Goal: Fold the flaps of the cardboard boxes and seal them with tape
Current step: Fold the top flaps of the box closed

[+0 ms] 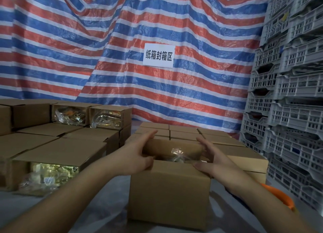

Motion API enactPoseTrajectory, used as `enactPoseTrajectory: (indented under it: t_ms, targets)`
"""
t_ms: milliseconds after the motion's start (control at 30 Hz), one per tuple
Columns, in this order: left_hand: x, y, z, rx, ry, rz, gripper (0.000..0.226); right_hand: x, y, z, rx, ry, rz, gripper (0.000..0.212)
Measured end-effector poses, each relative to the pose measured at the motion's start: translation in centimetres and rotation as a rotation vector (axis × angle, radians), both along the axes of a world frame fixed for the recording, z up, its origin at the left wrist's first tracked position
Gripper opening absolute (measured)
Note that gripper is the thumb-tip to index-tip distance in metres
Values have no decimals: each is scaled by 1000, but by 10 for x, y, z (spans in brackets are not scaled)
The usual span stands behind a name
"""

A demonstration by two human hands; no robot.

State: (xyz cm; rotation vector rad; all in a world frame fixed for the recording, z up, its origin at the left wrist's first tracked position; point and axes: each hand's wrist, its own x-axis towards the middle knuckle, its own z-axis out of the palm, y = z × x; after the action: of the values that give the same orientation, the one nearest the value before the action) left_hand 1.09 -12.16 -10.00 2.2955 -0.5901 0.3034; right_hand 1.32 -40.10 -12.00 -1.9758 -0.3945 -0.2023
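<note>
A brown cardboard box (168, 194) stands on the grey surface right in front of me, its top partly open with a clear plastic bag (177, 156) showing inside. My left hand (138, 154) lies on the box's left top edge, fingers straight toward the far flap, thumb at the near flap. My right hand (212, 160) lies on the right top edge, fingers straight, thumb pressing the near flap. The far flap (172, 146) stands tilted inward between my hands. No tape is seen.
Stacks of cardboard boxes (57, 145) with open ends sit at the left. Closed boxes (183, 132) lie in rows behind the one I handle. Grey plastic crates (288, 101) tower at the right. An orange object (277, 194) lies by my right forearm. A striped tarp (122, 40) hangs behind.
</note>
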Motion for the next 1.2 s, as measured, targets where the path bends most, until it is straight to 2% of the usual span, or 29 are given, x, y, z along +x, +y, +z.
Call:
enactPoseTrajectory:
  t_ms: [133, 233, 333, 467, 600, 667, 767, 867, 933, 1000, 1100, 1200]
  targets:
    - [-7, -2, -8, 31, -179, -4, 65, -6, 3, -5, -78, -198, -6, 40]
    - [-15, -5, -13, 140, -297, 23, 38, -12, 7, -8, -89, -299, -32, 45]
    - [-21, -5, -13, 299, -367, 8, 29, -17, 8, -8, -158, -355, 6, 40]
    - [-29, -11, -4, 438, -360, 25, 32, -16, 6, -5, -235, -316, -3, 30]
    - [-32, -43, -7, 646, -331, 63, 63, -13, 4, -6, -267, -309, -3, 24]
    - [-32, -59, -14, 670, -270, 14, 71, -14, 3, -7, -257, -318, -3, 23]
    - [-26, -63, -20, 659, -278, 18, 71, -13, 4, -10, -202, -309, -10, 22]
    - [-25, -59, -22, 652, -287, 5, 71, -12, -3, 0, -163, -222, -222, 17]
    - [-25, -59, -21, 651, -276, -2, 71, -10, -24, 12, -322, -247, -464, 39]
    - [-26, -59, -21, 659, -272, -3, 71, -9, -48, 20, -643, -198, -621, 47]
    - [-27, -59, -21, 657, -282, 4, 71, -8, -77, 9, -1001, 36, -700, 41]
    - [-29, -60, -23, 653, -282, 6, 72, -9, -96, -13, -1137, 152, -740, 61]
